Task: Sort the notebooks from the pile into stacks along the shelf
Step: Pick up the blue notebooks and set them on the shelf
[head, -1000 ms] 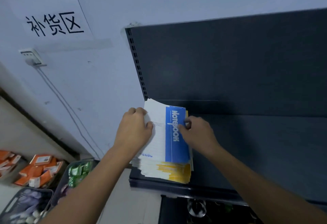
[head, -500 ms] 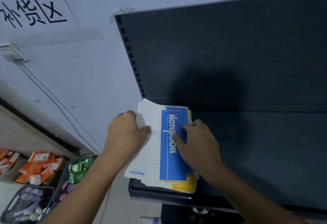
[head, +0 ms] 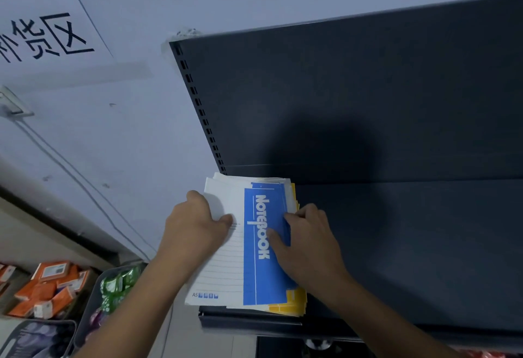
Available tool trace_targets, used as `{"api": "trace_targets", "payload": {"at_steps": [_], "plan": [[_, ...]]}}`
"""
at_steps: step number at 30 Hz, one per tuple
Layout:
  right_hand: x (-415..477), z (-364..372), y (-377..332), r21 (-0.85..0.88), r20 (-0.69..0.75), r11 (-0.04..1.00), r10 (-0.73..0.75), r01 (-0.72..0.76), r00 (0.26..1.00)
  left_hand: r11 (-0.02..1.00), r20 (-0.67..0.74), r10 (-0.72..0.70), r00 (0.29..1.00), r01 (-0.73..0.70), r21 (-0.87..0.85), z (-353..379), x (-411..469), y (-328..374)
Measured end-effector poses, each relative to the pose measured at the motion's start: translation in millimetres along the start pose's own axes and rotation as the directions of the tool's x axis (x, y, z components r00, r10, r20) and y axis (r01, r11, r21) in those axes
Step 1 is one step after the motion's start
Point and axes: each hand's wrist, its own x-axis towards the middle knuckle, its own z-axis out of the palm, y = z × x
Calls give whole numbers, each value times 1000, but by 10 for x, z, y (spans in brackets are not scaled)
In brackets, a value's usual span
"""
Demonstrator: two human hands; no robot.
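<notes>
A pile of notebooks [head: 291, 305] lies at the left end of the dark shelf [head: 410, 244]. The top notebook [head: 254, 272] is white with a blue band reading "NOTEBOOK"; yellow covers show beneath it. My left hand [head: 192, 230] grips the pile's left edge, thumb on the white cover. My right hand [head: 308, 241] rests on the blue band, fingers curled over the right edge of the top notebooks.
The shelf's dark back panel [head: 368, 97] rises behind, with a slotted upright [head: 198, 103] at its left. A white wall with a paper sign [head: 48, 37] is at left. Below left stand bins of orange boxes [head: 48, 287] and green packets [head: 119, 284].
The top notebook has slid toward the shelf's front edge and now overhangs it. My right hand moved from the pile's right edge onto the blue band. The view shifted closer.
</notes>
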Motion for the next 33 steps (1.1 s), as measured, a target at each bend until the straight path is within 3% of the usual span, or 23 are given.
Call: {"api": "trace_targets", "payload": {"at_steps": [5, 13, 15, 19, 21, 25, 33], "plan": [[11, -11, -4, 122, 57, 992, 27, -34, 998, 999, 15, -37, 999, 37, -6, -44, 5, -28], [14, 9, -48, 259, 98, 960, 87, -110, 991, 930, 44, 16, 999, 1, -368, -110, -69, -60], [42, -28, -80, 394, 117, 903, 135, -171, 984, 848, 67, 4, 998, 32, -529, -107, -70, -59], [-7, -215, -148, 705, 201, 645, 215, -294, 956, 757, 138, 35, 990, 64, -650, -65, -94, 57], [-63, -328, -107, 747, 192, 590, 250, -307, 949, 778, 136, 72, 988, 30, -627, 3, -121, 174], [-186, -586, 83, 750, 144, 585, 311, -308, 940, 897, 24, 281, 959, -253, -362, 155, -214, 456], [-560, -1256, 714, 675, -92, 683, 453, -279, 887, 816, 2, 547, 837, -533, -224, 550, -466, 1251]]}}
